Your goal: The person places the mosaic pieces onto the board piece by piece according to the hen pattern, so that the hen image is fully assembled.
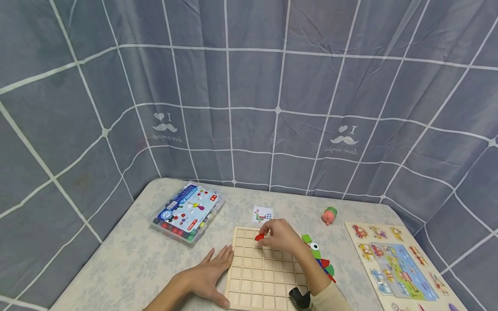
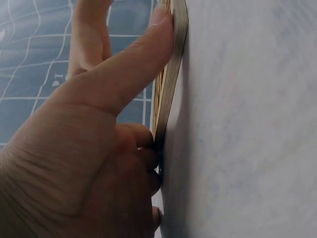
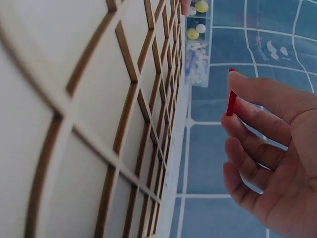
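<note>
A pale wooden grid board with raised square cells lies at the front of the table. Above its upper part, my right hand pinches a thin red piece between thumb and fingers. The right wrist view shows that red piece edge-on, clear of the board. My left hand lies along the board's left edge, fingers extended. In the left wrist view its thumb rests against the board's rim. A small printed pattern card lies just behind the board.
Coloured pieces lie right of the board, partly behind my forearm. A black curved object sits at its lower right. A clear box of coloured balls stands back left, a pink-and-green figurine back right, and a wooden picture puzzle far right.
</note>
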### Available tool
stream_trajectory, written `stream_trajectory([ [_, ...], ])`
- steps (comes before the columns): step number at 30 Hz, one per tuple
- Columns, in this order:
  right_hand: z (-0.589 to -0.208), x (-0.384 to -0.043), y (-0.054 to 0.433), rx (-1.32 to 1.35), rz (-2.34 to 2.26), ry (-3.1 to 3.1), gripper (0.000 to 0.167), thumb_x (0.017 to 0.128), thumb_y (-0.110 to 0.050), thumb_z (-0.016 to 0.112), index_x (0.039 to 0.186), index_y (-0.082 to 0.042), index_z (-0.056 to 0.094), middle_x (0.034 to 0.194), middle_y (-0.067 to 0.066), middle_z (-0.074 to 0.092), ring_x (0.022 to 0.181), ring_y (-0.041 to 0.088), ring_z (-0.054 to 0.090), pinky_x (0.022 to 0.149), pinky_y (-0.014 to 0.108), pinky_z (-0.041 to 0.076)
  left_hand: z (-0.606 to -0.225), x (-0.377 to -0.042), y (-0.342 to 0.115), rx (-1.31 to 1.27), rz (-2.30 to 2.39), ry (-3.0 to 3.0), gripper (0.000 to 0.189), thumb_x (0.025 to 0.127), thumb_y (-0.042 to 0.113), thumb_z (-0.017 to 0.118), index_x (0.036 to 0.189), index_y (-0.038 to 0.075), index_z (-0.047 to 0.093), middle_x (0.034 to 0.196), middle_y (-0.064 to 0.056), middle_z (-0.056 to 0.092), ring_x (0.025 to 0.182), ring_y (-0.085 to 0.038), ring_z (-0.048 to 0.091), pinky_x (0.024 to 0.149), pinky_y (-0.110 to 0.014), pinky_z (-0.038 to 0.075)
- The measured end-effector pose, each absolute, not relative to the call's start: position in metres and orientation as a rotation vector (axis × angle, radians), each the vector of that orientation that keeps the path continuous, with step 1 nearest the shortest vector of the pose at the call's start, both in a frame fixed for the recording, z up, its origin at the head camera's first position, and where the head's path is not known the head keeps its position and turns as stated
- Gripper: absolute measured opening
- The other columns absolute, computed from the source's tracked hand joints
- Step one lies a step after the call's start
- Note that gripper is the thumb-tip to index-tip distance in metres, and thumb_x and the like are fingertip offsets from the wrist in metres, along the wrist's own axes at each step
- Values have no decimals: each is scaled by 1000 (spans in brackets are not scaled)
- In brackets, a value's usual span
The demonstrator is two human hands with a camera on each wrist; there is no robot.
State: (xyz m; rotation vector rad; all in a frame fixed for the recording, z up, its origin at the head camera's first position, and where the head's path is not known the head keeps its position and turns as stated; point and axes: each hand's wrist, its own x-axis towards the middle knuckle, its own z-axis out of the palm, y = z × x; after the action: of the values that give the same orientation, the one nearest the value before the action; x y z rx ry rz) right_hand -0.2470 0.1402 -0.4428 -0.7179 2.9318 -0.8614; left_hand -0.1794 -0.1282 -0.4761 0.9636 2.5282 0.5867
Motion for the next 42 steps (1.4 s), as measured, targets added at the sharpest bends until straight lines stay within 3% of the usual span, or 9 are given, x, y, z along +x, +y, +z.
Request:
stream_trajectory([
  [9,-450,-255,120,-728,-863,2876,21,74,-26,84,87,-13,74,80,-4,69,66,5,51,57,20,44,-477,-178,-130,995,592,2524,127,67,61,79,154,-3,12,164,-20,5,152,-34,6,121,-62,4],
  [22,-459,-262,108,-723,-833,2849,18,70,-20,87,82,-11,75,71,-5,68,60,5,50,55,20,43,-480,-182,-129,982,590,2523,128,67,63,79,155,-1,11,164,-17,4,153,-31,4,122,-60,2],
  [42,-464,-264,108,-738,-744,2867,20,68,-19,88,83,-11,77,72,-6,70,61,3,49,57,18,42,-475,-180,-129,963,567,2516,125,68,63,78,155,1,13,165,-14,6,153,-29,7,122,-59,5],
])
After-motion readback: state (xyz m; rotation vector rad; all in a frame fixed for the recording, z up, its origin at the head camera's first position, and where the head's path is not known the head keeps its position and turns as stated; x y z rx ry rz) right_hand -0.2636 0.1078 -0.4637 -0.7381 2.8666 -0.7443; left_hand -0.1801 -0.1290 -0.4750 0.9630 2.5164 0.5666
